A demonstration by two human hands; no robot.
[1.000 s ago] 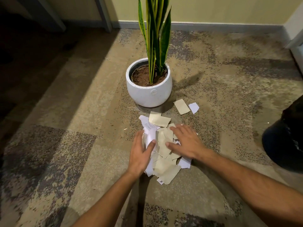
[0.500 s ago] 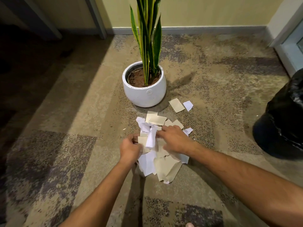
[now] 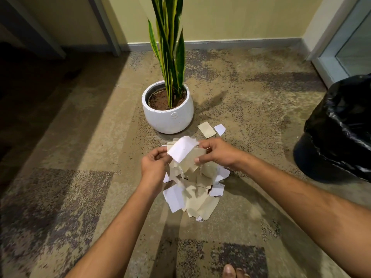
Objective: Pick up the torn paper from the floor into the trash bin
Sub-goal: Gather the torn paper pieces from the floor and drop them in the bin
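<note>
**Head view: both hands lift a bundle of torn paper above the pile**

Head camera looks down over two bare forearms reaching forward across a mottled carpet [image 3: 60, 197]. Nearest, at the bottom edge, the toes of a bare foot [image 3: 232, 272] show on the floor.

Beyond that lies the pile of torn paper [image 3: 197, 199], beige and white scraps overlapping on the carpet, with a small printed scrap at its near edge. Above the pile, the hands hold a raised bundle of scraps [image 3: 185, 155] between them. The left hand [image 3: 153, 167] has its fingers curled round the bundle's left side. The right hand [image 3: 218, 154] pinches the right side, thumb below and fingers over the top. A white piece sits on top of the bundle, tilted, with beige pieces beneath it and a few hanging down toward the pile.

Just past the hands, two loose scraps rest on the carpet side by side: a beige scrap [image 3: 206, 129] and a smaller white scrap [image 3: 220, 129], almost touching each other.

Farther on stands a round white planter [image 3: 168, 117] filled with soil, holding an upright snake plant [image 3: 170, 47]. To the right, well apart from the paper, is the trash bin [image 3: 339, 133], lined with a glossy black bag and partly cut off by the frame edge. At the back, a yellow wall [image 3: 230, 17] meets the carpet at a pale baseboard.
</note>
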